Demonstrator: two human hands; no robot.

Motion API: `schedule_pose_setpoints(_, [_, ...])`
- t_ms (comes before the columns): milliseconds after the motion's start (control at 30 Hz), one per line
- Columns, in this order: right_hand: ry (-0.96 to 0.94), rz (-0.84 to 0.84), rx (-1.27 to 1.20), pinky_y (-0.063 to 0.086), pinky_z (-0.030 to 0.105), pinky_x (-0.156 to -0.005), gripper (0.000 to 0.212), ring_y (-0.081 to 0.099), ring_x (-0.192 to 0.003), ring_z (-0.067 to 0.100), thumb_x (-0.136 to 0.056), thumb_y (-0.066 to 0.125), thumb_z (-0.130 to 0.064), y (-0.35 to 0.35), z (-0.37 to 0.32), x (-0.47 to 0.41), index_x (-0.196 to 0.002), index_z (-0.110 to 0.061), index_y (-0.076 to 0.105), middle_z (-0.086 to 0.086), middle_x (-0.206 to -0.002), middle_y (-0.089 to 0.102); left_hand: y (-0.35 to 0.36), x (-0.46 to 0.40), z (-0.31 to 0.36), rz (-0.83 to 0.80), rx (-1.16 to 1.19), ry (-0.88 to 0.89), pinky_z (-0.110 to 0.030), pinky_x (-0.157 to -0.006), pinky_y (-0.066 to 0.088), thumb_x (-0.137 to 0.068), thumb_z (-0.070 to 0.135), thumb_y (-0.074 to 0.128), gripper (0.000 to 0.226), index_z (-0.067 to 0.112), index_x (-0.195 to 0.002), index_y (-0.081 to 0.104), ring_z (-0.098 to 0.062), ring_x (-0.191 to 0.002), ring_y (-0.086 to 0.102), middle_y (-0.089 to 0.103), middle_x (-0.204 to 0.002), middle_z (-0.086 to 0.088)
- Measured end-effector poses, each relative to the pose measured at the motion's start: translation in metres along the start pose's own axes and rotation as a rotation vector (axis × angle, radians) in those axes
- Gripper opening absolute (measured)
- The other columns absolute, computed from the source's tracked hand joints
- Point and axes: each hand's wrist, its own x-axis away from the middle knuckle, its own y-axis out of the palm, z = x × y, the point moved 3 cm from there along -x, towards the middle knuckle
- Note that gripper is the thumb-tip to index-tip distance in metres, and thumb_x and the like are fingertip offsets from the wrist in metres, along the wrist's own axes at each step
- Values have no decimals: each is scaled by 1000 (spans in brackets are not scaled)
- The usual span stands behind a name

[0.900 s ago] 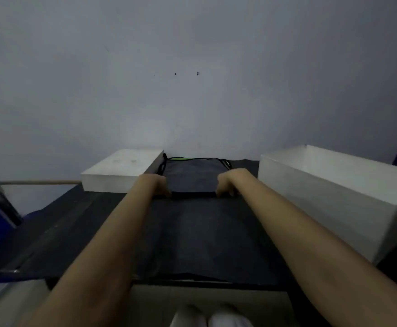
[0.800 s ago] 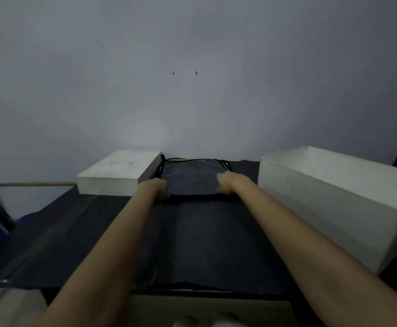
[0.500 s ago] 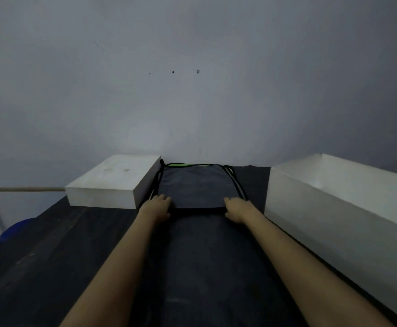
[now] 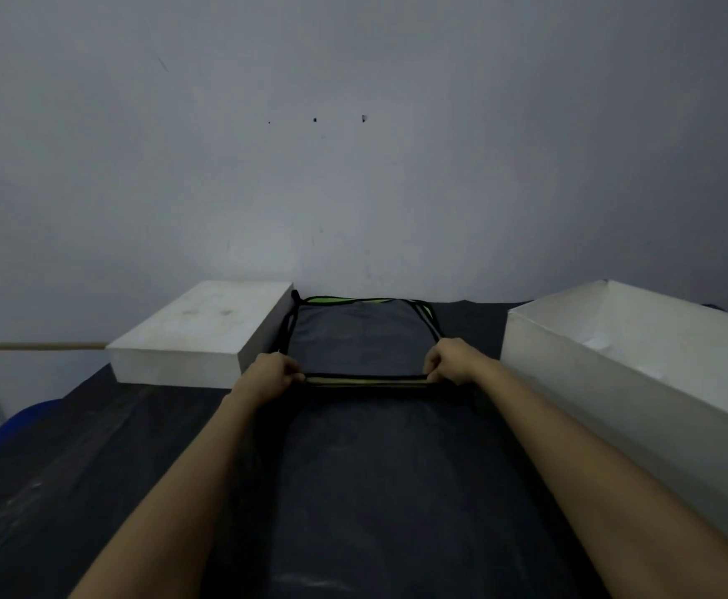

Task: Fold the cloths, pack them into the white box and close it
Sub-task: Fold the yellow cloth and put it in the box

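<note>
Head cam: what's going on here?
A person is working on a dark cloth lying on a black table. The left hand and right hand each pinch a near corner, lifting that edge. An open white box stands at the right; its lid lies at the left.

Dark tabletop (image 4: 94,469). On it: open white box (image 4: 613,382) at right, flat white lid (image 4: 198,335) far left, dark folded cloth (image 4: 362,339) with green trim between them, against the wall.

Dark cloth (image 4: 362,343) beside open white box (image 4: 621,365)
</note>
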Motion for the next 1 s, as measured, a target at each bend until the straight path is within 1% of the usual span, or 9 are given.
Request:
schedule_pose_setpoints(133, [17, 313, -148, 45, 36, -90, 22, 55, -109, 32, -94, 47, -15, -22, -9, 3, -110, -5, 58, 19, -121, 58, -32, -2, 27, 334, -7, 69, -40, -78, 45, -91, 11, 48, 21, -2, -96, 64, -39, -97, 59, 64, -100, -28])
schedule_pose_setpoints(333, [-43, 790, -333, 33, 52, -105, 21, 55, -109, 33, -98, 39, -15, -110, -45, 28, -109, -7, 54, 15, -114, 64, -128, -7, 84, 684, 172, 194, -40, -76, 45, -93, 12, 45, 21, 1, -99, 61, -38, -92, 61, 66, -97, -27])
schedule_pose_setpoints(400, [-89, 929, -354, 33, 50, -105, 21, 56, -106, 32, -98, 40, -17, -137, -54, 42, -108, -7, 56, 14, -110, 66, -157, -3, 98, 737, 221, 232, -36, -68, 43, -94, 15, 44, 21, 4, -99, 61, -37, -85, 61, 66, -91, -25])
schedule_pose_setpoints(467, [-156, 1018, -375, 45, 40, -91, 22, 58, -101, 33, -97, 42, -17, -159, -61, 56, -107, -5, 58, 16, -108, 66, -181, 2, 109, 757, 250, 268, -33, -66, 40, -94, 17, 44, 21, 5, -98, 61, -36, -83, 61, 66, -89, -24])
schedule_pose_setpoints(533, [-216, 1063, -399, 47, 36, -77, 21, 60, -97, 33, -96, 45, -15, -174, -65, 66, -105, -3, 60, 18, -106, 66, -197, 6, 116, 764, 292, 282, -31, -68, 39, -93, 17, 46, 21, 5, -98, 63, -32, -84, 59, 67, -93, -23])
schedule_pose_setpoints(633, [-241, 1053, -406, 48, 37, -77, 19, 61, -95, 31, -94, 50, -15, -185, -68, 79, -102, -4, 62, 17, -105, 68, -208, 16, 121, 719, 342, 269, -29, -73, 38, -94, 17, 45, 23, 6, -100, 64, -25, -86, 53, 66, -102, -19])
schedule_pose_setpoints(767, [-239, 990, -430, 45, 31, -75, 17, 62, -95, 28, -91, 54, -15, -185, -69, 91, -100, -5, 65, 15, -105, 68, -207, 34, 119, 674, 297, 245, -31, -77, 39, -95, 16, 44, 25, 3, -104, 63, -34, -100, 56, 64, -108, -21])
schedule_pose_setpoints(900, [-280, 972, -503, 41, 25, -72, 18, 59, -90, 22, -89, 58, -15, -194, -79, 108, -99, -3, 67, 13, -102, 68, -222, 59, 123, 716, 334, 248, -29, -75, 39, -95, 18, 44, 25, 4, -104, 63, -29, -90, 54, 64, -105, -21])
schedule_pose_setpoints(1000, [-350, 971, -632, 41, 20, -65, 16, 54, -84, 15, -88, 60, -13, -200, -84, 132, -97, -2, 66, 7, -89, 62, -239, 88, 128, 759, 370, 345, -26, -68, 40, -94, 20, 46, 24, 6, -102, 63, -21, -86, 51, 60, -95, -12])
